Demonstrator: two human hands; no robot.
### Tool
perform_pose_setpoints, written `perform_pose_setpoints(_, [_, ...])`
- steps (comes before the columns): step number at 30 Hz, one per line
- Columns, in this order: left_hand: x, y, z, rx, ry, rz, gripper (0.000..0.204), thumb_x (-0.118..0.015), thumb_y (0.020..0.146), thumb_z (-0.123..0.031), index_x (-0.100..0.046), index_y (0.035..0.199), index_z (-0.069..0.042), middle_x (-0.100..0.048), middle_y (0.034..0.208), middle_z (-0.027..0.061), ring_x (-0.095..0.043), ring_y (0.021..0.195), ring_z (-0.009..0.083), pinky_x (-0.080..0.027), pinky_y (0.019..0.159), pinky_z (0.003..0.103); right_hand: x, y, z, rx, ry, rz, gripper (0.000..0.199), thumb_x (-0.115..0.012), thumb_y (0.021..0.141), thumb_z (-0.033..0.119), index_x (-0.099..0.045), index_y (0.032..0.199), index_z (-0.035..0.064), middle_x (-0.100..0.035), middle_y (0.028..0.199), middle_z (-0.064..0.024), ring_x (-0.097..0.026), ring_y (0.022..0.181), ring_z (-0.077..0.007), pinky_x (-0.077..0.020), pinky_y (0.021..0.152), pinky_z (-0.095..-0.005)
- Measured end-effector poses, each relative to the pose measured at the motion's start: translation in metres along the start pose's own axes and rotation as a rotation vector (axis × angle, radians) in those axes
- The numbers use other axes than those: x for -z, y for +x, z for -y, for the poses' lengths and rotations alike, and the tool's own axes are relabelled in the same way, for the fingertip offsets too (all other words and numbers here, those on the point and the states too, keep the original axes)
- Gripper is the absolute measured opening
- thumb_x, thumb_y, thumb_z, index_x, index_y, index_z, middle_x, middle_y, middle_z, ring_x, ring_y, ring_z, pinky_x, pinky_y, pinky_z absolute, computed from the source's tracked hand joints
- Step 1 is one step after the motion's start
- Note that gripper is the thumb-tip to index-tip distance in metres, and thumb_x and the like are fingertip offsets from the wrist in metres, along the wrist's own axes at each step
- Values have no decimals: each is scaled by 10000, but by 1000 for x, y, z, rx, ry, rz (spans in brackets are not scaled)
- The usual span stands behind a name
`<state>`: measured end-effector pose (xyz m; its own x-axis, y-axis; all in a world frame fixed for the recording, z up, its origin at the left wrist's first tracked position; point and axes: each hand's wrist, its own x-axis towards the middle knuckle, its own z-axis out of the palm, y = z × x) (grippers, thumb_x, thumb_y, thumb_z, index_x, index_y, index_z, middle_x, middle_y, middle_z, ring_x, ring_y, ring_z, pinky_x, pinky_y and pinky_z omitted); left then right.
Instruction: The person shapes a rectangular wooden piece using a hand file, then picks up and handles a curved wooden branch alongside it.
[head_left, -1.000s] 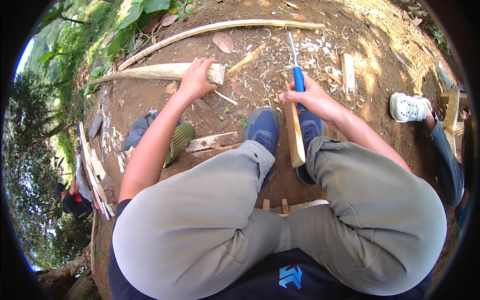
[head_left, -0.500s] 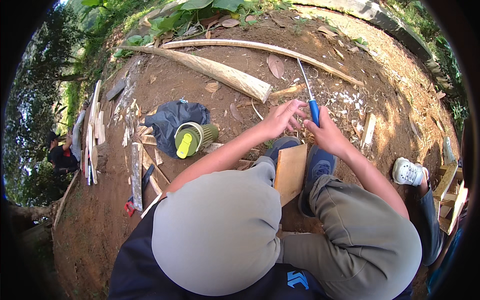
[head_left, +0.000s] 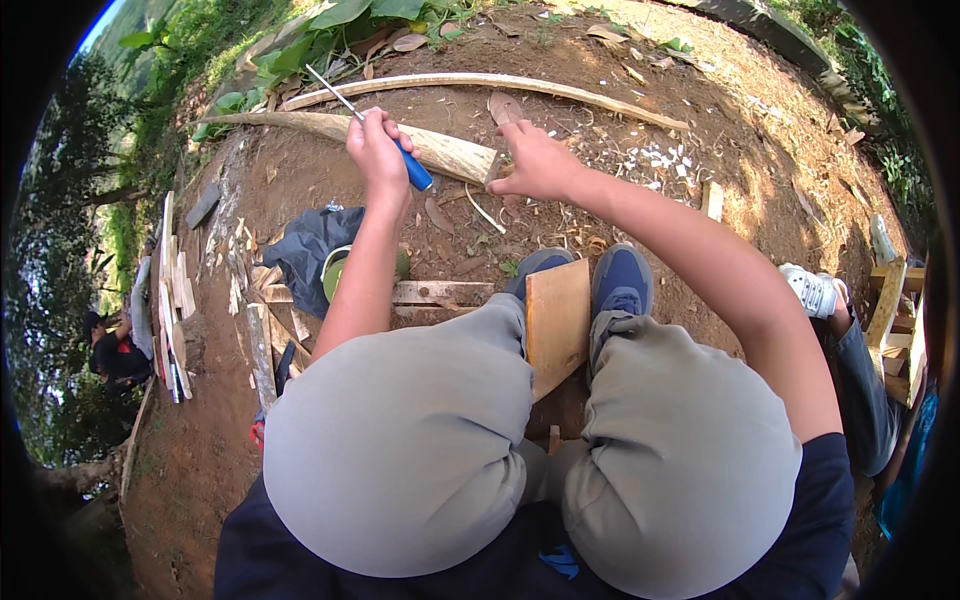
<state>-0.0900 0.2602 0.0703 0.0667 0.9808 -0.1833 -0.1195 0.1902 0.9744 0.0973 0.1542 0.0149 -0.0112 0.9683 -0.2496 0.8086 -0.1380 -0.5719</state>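
My left hand (head_left: 380, 155) is closed round the blue handle of a tool (head_left: 413, 168) with a long slim metal shaft; its exact kind is unclear. The shaft points up and to the left, across a long tapering piece of wood (head_left: 440, 150) on the ground. Beside the wood's thick right end, my right hand (head_left: 540, 165) is open, thumb and fingers apart. Whether it touches the wood I cannot tell. Between my lower legs a flat wooden board (head_left: 558, 325) stands on edge.
A curved wooden strip (head_left: 520, 85) lies beyond the tapering piece. A dark plastic bag (head_left: 305, 255) and a green container (head_left: 335, 270), partly behind my left arm, are at the left. Pale chips (head_left: 655, 160) litter the soil. A person's shoe (head_left: 803, 288) is at the right.
The blue-handled tool has passed from my right hand to my left and swung leftward. My right hand has moved left, to the wood's thick end. My knees have shifted slightly.
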Motion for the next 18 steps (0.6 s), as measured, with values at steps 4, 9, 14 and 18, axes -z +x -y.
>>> perform_pose_setpoints(4, [12,13,-19,-45,-27,-48,191,-511,1023,-260,-481,945,-88,-483,732,14,-492,547,127,-441,460,308,-39,33,21,131,-188,-113,875,-852,763,439,-473,1345,-94,-574,1304,-258,-568,1247,-391,-486,1064,-437])
perform_pose_setpoints(9, [-1,4,-16,-63,-87,-61,173,-505,1020,-250,-474,941,-99,-468,718,11,-495,524,126,-452,448,314,-56,47,22,107,-194,-68,589,-873,740,287,-623,1152,-52,-681,1143,-216,-637,1128,-353,-533,979,-421])
perform_pose_setpoints(14, [-15,-9,-3,-39,-113,29,182,-490,1052,-243,-476,953,-91,-459,706,14,-486,504,124,-441,433,297,-41,31,13,95,-157,2,611,-900,699,239,-599,1144,-53,-682,1108,-217,-658,1084,-359,-548,956,-423])
perform_pose_setpoints(18, [-23,-17,1,-33,-106,89,195,-494,1058,-253,-474,954,-89,-455,689,14,-484,500,119,-436,429,292,-16,-12,-9,104,-142,3,620,-900,685,225,-566,1137,-34,-669,1094,-223,-645,1102,-367,-538,973,-435])
